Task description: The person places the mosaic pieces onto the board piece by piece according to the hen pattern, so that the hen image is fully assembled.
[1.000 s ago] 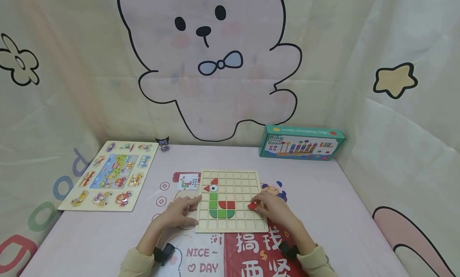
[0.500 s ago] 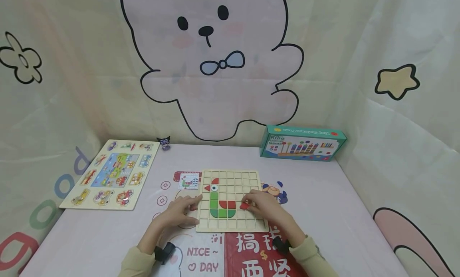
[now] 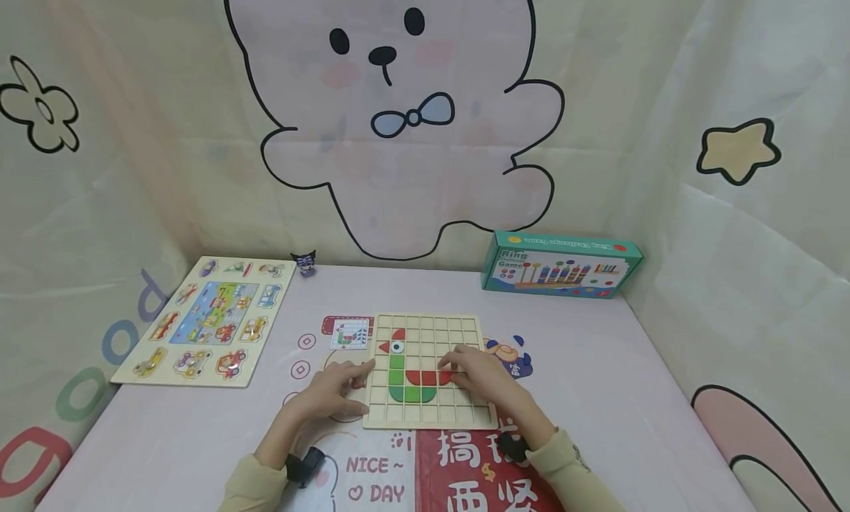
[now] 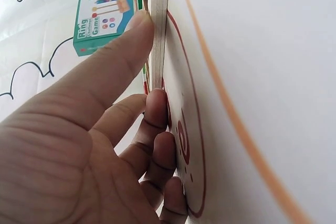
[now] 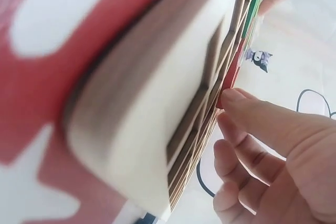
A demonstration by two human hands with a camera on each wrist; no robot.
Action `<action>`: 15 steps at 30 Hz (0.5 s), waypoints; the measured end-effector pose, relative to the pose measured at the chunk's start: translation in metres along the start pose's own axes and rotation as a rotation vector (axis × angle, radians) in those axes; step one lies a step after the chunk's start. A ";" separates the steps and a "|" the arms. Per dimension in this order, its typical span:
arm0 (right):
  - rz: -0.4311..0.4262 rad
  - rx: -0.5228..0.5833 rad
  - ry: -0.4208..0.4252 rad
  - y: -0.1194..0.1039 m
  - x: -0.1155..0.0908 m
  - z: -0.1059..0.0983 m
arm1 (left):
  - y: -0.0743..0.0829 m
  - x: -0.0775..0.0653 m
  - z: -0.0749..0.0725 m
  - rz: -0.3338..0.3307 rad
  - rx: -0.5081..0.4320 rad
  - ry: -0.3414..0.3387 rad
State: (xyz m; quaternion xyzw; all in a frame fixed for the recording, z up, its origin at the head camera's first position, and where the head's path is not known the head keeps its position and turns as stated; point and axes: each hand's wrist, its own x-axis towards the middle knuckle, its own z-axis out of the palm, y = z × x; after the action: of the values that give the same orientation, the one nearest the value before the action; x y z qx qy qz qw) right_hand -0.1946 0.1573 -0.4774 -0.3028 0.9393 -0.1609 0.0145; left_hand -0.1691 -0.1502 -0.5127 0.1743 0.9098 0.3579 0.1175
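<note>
A wooden grid board [image 3: 458,416] lies on the table with a bird shape of red and green tiles on it. My left hand [image 3: 328,392] touches the board's left side with thumb and index finger; in the left wrist view the thumb [image 4: 118,64] rests against the edge. My right hand [image 3: 488,375] pinches a red tile [image 3: 445,378] low over the grid, just right of the bird's red tiles [image 3: 420,378]. In the right wrist view its thumb lies on the red tile [image 5: 227,85]; whether the tile is fully seated cannot be told.
A small pattern card [image 3: 350,334] lies beside the board's upper left. Further left is a vehicle puzzle board [image 3: 255,361], with a small dark figurine [image 3: 305,263] behind it. A green Ring Game box [image 3: 561,265] stands at the back right. Printed curtains surround the table.
My right hand has moved left across the board, bringing the red tile up beside the bird's other red tiles. The left hand keeps its place at the board's edge.
</note>
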 end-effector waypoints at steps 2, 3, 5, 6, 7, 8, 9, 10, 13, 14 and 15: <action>0.011 -0.008 0.004 -0.001 0.001 0.000 | 0.001 0.000 0.000 -0.003 -0.002 0.001; 0.013 -0.013 0.006 -0.002 0.002 -0.001 | 0.001 0.001 0.000 -0.003 -0.004 -0.001; 0.018 -0.022 0.007 -0.002 0.003 -0.001 | 0.001 0.001 0.000 -0.003 -0.007 -0.006; 0.021 -0.026 0.006 -0.003 0.003 -0.001 | 0.001 0.001 0.000 -0.001 -0.010 -0.008; 0.022 -0.031 0.005 -0.003 0.004 -0.001 | 0.001 0.001 -0.001 0.001 -0.011 -0.010; 0.021 -0.031 0.006 -0.003 0.004 -0.001 | 0.002 0.001 -0.001 0.004 -0.013 -0.010; 0.024 -0.030 0.004 -0.004 0.004 -0.001 | 0.002 0.001 -0.001 0.005 -0.010 -0.011; 0.031 -0.027 0.001 -0.004 0.004 -0.002 | 0.002 0.001 -0.001 0.006 -0.008 -0.011; 0.055 -0.010 0.004 -0.004 0.002 -0.002 | 0.002 0.000 -0.002 0.006 0.006 -0.009; 0.065 -0.001 0.007 -0.004 0.001 -0.002 | 0.003 0.000 -0.002 0.005 0.010 -0.007; 0.080 0.003 0.009 -0.004 0.000 -0.002 | 0.003 0.000 -0.002 0.004 0.010 -0.008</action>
State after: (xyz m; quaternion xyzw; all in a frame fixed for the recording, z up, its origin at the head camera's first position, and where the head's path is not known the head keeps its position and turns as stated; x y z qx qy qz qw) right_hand -0.1927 0.1547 -0.4745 -0.2642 0.9504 -0.1632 0.0171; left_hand -0.1693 -0.1493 -0.5095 0.1779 0.9108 0.3529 0.1197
